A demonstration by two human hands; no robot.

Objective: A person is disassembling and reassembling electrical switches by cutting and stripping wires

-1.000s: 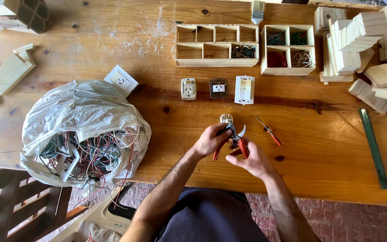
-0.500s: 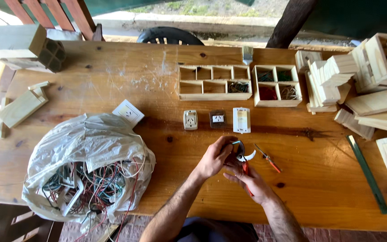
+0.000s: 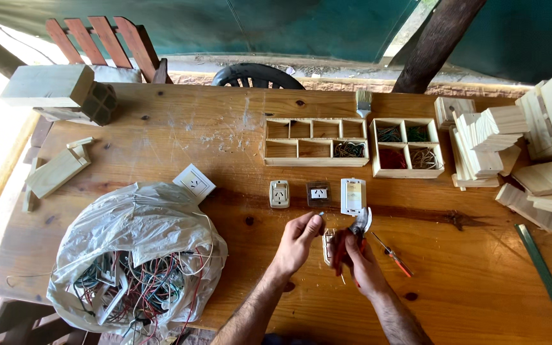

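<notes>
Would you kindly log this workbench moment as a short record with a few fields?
Surface: wooden table
Left hand: pinches a small pale piece between fingertips
Right hand: grips red-handled pliers, jaws pointing up
Between the hands: small white electrical module on the table
Beside right hand: orange-handled screwdriver
Row above hands: white socket, dark module, white switch plate
Left side: clear plastic bag of tangled coloured wires
Rear: two wooden compartment trays holding wire bundles
Right side: stacked pale wooden blocks
</notes>
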